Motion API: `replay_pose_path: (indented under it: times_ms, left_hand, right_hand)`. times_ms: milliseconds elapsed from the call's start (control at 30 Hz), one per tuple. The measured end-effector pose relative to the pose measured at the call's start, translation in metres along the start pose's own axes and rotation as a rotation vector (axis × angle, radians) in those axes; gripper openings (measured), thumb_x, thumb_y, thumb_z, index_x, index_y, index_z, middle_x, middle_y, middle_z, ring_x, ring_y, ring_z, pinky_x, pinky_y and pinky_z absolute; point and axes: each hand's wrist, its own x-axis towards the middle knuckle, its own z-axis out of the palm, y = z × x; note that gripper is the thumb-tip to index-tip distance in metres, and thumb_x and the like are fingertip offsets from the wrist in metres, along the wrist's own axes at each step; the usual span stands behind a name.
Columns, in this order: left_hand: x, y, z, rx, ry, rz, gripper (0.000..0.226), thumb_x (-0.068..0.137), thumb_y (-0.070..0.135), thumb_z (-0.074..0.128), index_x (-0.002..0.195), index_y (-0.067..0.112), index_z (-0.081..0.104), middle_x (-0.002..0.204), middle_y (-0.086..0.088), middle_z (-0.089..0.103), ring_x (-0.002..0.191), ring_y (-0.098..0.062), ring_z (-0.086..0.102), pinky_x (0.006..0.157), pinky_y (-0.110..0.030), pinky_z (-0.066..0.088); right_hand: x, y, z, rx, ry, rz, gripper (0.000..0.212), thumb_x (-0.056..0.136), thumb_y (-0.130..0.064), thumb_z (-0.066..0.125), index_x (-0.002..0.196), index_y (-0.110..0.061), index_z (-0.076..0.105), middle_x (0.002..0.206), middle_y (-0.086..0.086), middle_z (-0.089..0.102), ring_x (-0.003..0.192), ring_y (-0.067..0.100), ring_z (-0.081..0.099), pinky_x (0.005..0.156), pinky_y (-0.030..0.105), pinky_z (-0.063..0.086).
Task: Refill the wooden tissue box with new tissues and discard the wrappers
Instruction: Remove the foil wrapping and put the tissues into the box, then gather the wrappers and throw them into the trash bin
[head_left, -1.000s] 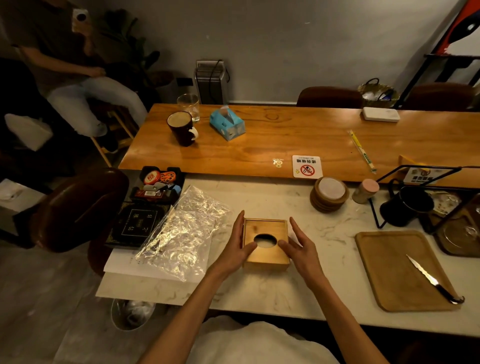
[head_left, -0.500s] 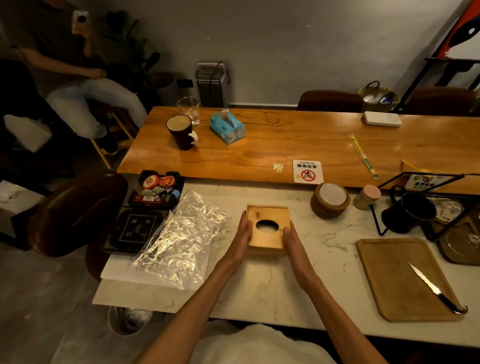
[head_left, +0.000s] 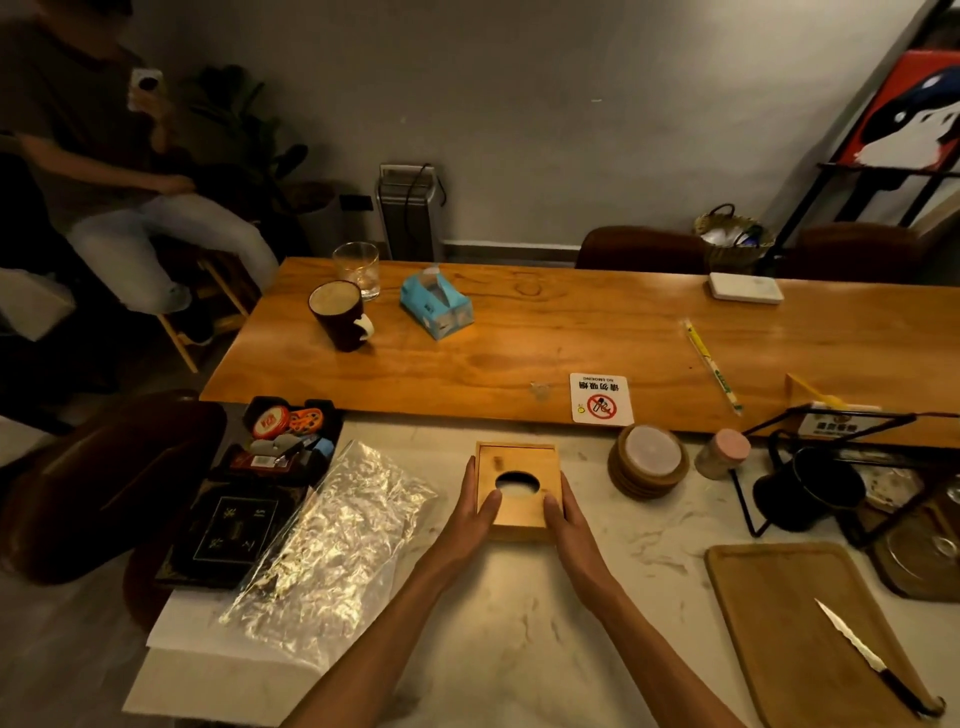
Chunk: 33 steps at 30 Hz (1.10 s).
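Note:
The wooden tissue box (head_left: 517, 462) sits on the white marble counter (head_left: 509, 644), its oval slot facing up with white tissue showing inside. My left hand (head_left: 470, 512) presses flat against its left side and my right hand (head_left: 563, 514) against its right side, thumbs resting on the lid. A crinkled clear plastic wrapper (head_left: 332, 545) lies on the counter to the left of the box. A blue soft tissue pack (head_left: 435, 304) stands on the wooden table (head_left: 519, 358) beyond.
A dark mug (head_left: 337, 314) and a glass (head_left: 357, 267) stand on the wooden table. Stacked coasters (head_left: 648, 462) and a small jar (head_left: 723, 453) sit right of the box. A wooden tray (head_left: 800, 623) holds a knife (head_left: 865, 656). Black trays (head_left: 234, 530) lie left. A person sits far left.
Both hands have slid the wooden box away from me, toward the wooden table. My fingers have closed in flat against its sides.

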Motion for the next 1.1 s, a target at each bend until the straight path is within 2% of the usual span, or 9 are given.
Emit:
replay_pose_path:
  times_ms: [100, 267, 500, 667, 733, 833, 900, 1000, 1100]
  left_hand:
    - [0.009, 0.002, -0.002, -0.015, -0.013, -0.005, 0.069, 0.102, 0.038, 0.04, 0.155, 0.03, -0.004, 0.164, 0.008, 0.003, 0.149, -0.012, 0.009, 0.121, -0.033, 0.014]
    - [0.036, 0.016, -0.009, -0.004, -0.027, 0.004, 0.067, 0.103, 0.035, 0.039, 0.155, 0.029, -0.004, 0.162, 0.009, 0.005, 0.147, -0.008, 0.01, 0.114, -0.025, 0.015]
    - [0.053, 0.021, -0.015, -0.057, -0.065, 0.015, 0.065, 0.103, 0.035, 0.038, 0.153, 0.034, -0.002, 0.151, 0.026, 0.004, 0.141, 0.001, 0.011, 0.108, -0.019, 0.018]
    - [0.058, 0.016, -0.015, -0.018, -0.054, 0.019, 0.068, 0.102, 0.04, 0.039, 0.154, 0.033, -0.004, 0.161, 0.015, 0.003, 0.145, -0.002, 0.008, 0.115, -0.024, 0.015]
    - [0.06, 0.015, -0.016, 0.028, -0.051, 0.028, 0.071, 0.101, 0.042, 0.04, 0.154, 0.033, -0.005, 0.162, 0.013, 0.001, 0.148, -0.007, 0.007, 0.121, -0.033, 0.014]
    - [0.065, 0.021, -0.016, 0.148, -0.019, 0.024, 0.078, 0.099, 0.042, 0.045, 0.155, 0.025, -0.007, 0.164, 0.002, 0.001, 0.151, -0.019, 0.008, 0.122, -0.043, 0.014]
    - [0.062, 0.034, -0.014, 0.213, 0.029, 0.008, 0.083, 0.099, 0.031, 0.05, 0.154, 0.017, -0.01, 0.164, -0.005, 0.004, 0.15, -0.024, 0.011, 0.121, -0.038, 0.016]
    - [0.045, 0.046, -0.014, 0.285, 0.115, 0.058, 0.079, 0.1, 0.031, 0.049, 0.155, 0.017, -0.006, 0.162, -0.009, 0.017, 0.146, -0.028, 0.027, 0.114, -0.038, 0.029]
    - [0.003, 0.036, -0.055, 0.447, 0.369, 0.187, 0.054, 0.101, 0.032, 0.046, 0.15, 0.014, 0.032, 0.152, -0.008, 0.041, 0.138, -0.025, 0.04, 0.11, -0.036, 0.035]
  right_hand:
    - [0.008, -0.002, 0.0, -0.014, -0.007, -0.014, 0.053, 0.103, -0.038, 0.035, 0.153, -0.032, 0.018, 0.144, -0.016, 0.033, 0.133, 0.005, 0.032, 0.103, 0.022, 0.027]
    - [0.035, -0.01, -0.001, -0.011, 0.015, -0.001, 0.057, 0.103, -0.04, 0.034, 0.155, -0.029, 0.015, 0.157, -0.006, 0.028, 0.143, 0.015, 0.028, 0.108, 0.025, 0.026]
    - [0.056, -0.012, -0.003, 0.006, 0.023, -0.022, 0.059, 0.101, -0.045, 0.034, 0.155, -0.031, 0.016, 0.159, -0.005, 0.028, 0.142, 0.013, 0.03, 0.11, 0.027, 0.027]
    - [0.059, -0.014, -0.009, 0.029, -0.031, -0.024, 0.056, 0.103, -0.037, 0.036, 0.155, -0.029, 0.018, 0.156, -0.004, 0.034, 0.139, 0.012, 0.035, 0.101, 0.015, 0.034]
    - [0.059, -0.018, -0.012, 0.027, -0.06, -0.034, 0.054, 0.103, -0.032, 0.038, 0.154, -0.026, 0.02, 0.153, -0.003, 0.037, 0.137, 0.013, 0.038, 0.093, 0.009, 0.038]
    - [0.058, -0.024, -0.012, 0.015, -0.057, -0.049, 0.052, 0.104, -0.026, 0.04, 0.153, -0.02, 0.025, 0.152, 0.004, 0.041, 0.136, 0.02, 0.041, 0.095, 0.016, 0.041]
    - [0.058, -0.024, -0.009, -0.005, -0.041, -0.024, 0.056, 0.102, -0.032, 0.041, 0.154, -0.018, 0.023, 0.155, 0.008, 0.036, 0.138, 0.024, 0.039, 0.103, 0.028, 0.037]
    - [0.046, -0.022, 0.0, -0.087, 0.144, 0.071, 0.072, 0.098, -0.05, 0.043, 0.155, -0.018, 0.015, 0.161, 0.01, 0.021, 0.146, 0.03, 0.025, 0.117, 0.045, 0.026]
    - [0.014, -0.011, 0.018, -0.196, 0.506, 0.078, 0.059, 0.1, -0.039, 0.044, 0.152, -0.015, 0.028, 0.157, 0.012, 0.032, 0.142, 0.032, 0.033, 0.113, 0.047, 0.03]
